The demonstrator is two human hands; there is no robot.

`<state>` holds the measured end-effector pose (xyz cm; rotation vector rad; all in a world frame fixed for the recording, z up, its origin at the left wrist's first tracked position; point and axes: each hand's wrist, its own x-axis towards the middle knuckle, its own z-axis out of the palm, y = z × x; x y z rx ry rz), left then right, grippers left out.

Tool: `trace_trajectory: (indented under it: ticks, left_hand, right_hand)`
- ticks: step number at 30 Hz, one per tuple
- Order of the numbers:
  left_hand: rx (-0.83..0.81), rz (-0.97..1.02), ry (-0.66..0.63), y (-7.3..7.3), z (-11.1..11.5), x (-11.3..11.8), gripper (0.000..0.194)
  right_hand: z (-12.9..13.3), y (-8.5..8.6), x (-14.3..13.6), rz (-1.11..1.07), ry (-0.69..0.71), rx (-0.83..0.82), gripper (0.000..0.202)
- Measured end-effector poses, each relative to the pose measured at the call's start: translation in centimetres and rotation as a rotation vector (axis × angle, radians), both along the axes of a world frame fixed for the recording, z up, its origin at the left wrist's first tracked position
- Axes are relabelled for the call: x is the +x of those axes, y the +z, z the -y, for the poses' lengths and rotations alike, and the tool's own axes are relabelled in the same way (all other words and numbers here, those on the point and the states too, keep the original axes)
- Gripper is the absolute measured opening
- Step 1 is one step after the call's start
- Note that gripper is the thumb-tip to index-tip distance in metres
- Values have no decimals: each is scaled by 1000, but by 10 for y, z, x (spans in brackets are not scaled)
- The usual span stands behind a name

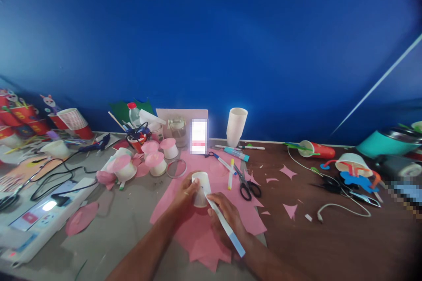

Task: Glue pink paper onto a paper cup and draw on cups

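Observation:
A white paper cup [201,197] is gripped at its left side by my left hand [185,193], fingers wrapped round it. My right hand [227,215] is closed on a white marker pen [227,227] with a blue end, its tip touching or very near the cup's wall; I cannot tell which. A small dark mark shows on the cup. Beneath both hands lies cut pink paper [211,246]. Black-handled scissors [247,186] rest on it to the right, beside a yellow-capped marker [231,174] and a blue-and-white marker [224,163].
Several white cups topped with pink paper discs [156,160] stand left of my hands. A stack of white cups [236,125] is at the back, near a lit phone [199,136]. Pink scraps [290,210] dot the brown tabletop. A power strip [52,219] lies left, red cups [316,150] right.

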<state>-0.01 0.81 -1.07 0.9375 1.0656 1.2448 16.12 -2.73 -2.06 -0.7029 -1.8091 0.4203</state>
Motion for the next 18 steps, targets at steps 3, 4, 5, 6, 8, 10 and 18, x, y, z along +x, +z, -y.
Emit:
trace_trajectory:
  ticks: [3, 4, 5, 6, 8, 10, 18]
  left_hand:
    - [7, 49, -13, -2, 0, 0, 57]
    - [2, 53, -15, -2, 0, 0, 58]
    - [-3, 56, -15, -2, 0, -1, 58]
    - [-8, 59, -15, -2, 1, -1, 58]
    - [-14, 60, -20, -2, 1, 0, 58]
    - [-20, 58, -21, 0, 1, 0, 58]
    - [-5, 4, 1, 5, 2, 0, 62]
  right_hand:
    - [-1, -4, 0, -3, 9, -3, 26]
    - [-2, -5, -1, -5, 12, -3, 27]
    - [-2, -6, -1, -8, 13, 1, 27]
    - [-2, -7, -1, -10, 15, 8, 27]
    - [-2, -8, -1, -11, 17, 23, 28]
    - [-2, -6, 0, -9, 28, 35, 29]
    - [0, -2, 2, -18, 41, 1, 30]
